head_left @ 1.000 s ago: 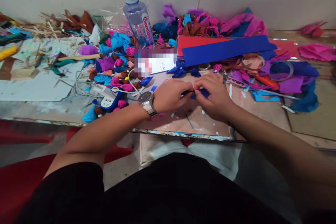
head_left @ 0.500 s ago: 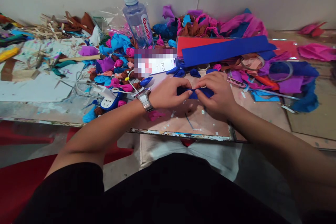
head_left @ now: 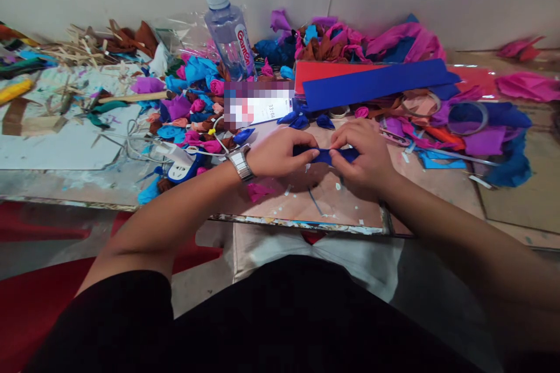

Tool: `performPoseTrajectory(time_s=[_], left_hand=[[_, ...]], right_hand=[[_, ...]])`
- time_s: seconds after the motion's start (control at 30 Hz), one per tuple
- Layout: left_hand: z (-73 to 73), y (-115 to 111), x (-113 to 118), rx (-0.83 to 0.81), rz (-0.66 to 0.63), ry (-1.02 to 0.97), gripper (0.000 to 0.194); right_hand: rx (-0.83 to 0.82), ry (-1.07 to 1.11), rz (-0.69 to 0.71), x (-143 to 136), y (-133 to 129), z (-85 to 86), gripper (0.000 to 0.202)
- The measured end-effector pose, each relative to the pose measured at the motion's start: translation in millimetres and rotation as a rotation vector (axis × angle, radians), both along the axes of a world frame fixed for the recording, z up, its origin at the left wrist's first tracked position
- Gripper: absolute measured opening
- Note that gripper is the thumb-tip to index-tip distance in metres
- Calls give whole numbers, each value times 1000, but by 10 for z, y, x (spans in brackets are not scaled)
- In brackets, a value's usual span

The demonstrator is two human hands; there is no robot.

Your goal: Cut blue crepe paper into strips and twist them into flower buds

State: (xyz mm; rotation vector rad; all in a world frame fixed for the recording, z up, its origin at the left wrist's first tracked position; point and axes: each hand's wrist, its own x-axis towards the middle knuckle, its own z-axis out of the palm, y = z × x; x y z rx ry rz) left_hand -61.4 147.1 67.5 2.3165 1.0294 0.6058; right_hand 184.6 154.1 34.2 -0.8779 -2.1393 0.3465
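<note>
In the head view, I see my left hand and my right hand both pinching one piece of blue paper between thumbs and fingers. The thumbs are near each other, and the paper is just over the tabletop, near the front edge. I can't tell if it touches down.

I think it is very light and soft, and it would bend or tear if I pulled hard. The good place to hold it is close to the middle, with a soft pinch on each side. It looks dark blue and dull, a bit bunched, with its ends partly hidden by my hands. Little twisted blue pieces sit behind it, close to the phone.
</note>
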Motion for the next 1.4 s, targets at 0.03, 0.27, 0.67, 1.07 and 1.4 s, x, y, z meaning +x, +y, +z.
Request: performPoseTrajectory(time_s=[0.03, 0.27, 0.67, 1.07, 1.4], left_hand=[[-10, 10, -6, 1, -11, 0, 33], [-67, 92, -53, -15, -16, 85, 32], [-73, 7, 22, -29, -61, 5, 37], [-69, 101, -32, 29, 69, 141, 29], [-131, 154, -107, 93, 215, 330, 37]], right_hand=[[-1, -3, 5, 0, 0, -1, 12], [3, 2, 3, 14, 31, -41, 13], [-22, -80, 31, -19, -3, -56, 9], [1, 12, -81, 39, 103, -67, 8], [3, 56, -168, 87, 185, -106, 7]])
